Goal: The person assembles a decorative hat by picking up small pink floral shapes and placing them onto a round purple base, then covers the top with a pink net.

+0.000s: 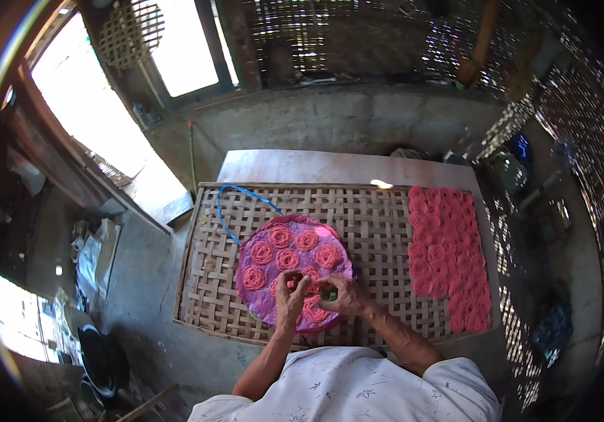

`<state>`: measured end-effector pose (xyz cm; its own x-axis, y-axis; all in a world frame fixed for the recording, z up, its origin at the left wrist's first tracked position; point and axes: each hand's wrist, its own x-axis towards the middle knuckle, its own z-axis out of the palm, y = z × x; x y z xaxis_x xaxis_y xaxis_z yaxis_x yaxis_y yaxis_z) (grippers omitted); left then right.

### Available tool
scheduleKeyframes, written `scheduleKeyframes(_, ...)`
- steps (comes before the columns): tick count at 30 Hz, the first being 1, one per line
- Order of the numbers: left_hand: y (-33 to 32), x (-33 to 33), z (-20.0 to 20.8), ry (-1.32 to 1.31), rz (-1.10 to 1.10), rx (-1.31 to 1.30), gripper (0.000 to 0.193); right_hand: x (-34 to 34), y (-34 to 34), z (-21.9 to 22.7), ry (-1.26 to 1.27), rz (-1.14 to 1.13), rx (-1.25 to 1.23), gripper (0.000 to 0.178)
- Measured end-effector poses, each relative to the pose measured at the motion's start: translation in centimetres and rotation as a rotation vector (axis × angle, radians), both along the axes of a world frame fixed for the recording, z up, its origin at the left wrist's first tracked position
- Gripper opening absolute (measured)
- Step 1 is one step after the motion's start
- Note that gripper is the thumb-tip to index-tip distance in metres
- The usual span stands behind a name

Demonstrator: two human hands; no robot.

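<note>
Just in front of me lies a round, purple-and-pink covered base. Pink coiled rings, like small nests of strands, are spread over it. My left hand is closed in a pinch over the near middle of the base, by some of the coils. Close to its right, my right hand has curled fingers, with a small green thing showing at them. What exactly the fingertips hold is hidden. A blue strap loops out from the base's far left side.
Beneath the base is a framed woven bamboo rack, on a pale board. Many pink coils sit packed in rows along the rack's right end. Dark basins stand on the floor at left, near a bright doorway.
</note>
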<state>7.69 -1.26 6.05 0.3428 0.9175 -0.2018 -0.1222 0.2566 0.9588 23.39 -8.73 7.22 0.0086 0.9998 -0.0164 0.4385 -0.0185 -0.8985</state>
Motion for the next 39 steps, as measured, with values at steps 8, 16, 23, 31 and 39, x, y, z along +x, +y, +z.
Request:
scheduleKeyframes(8, -0.6, -1.5, -9.3, -0.208, -0.092, -0.169, 0.039, 2.6, -8.9, -1.6, -0.373, -0.169, -0.103, 0.032)
scheduleKeyframes(16, -0.4, 1.2, -6.2, 0.034, -0.295, -0.025, 0.043, 11.7, -20.4, -5.9, 0.523, -0.928, -0.192, 0.033)
scheduleKeyframes(23, -3.2, 3.3, -5.0, 0.189, -0.411, -0.181, 0.044, 17.1, -24.1, -9.0, 0.443, -1.285, -0.389, 0.042)
scheduleKeyframes(31, -3.6, 2.4, -6.0, 0.2, -0.433, -0.052, 0.044, 18.2, -26.1, -12.2, -0.08, -1.145, -0.202, 0.082)
scheduleKeyframes(39, -4.0, 3.1, -4.1, 0.289, -0.465, -0.092, 0.04, 15.0, -23.7, -6.2, -0.01, -1.069, -0.298, 0.085)
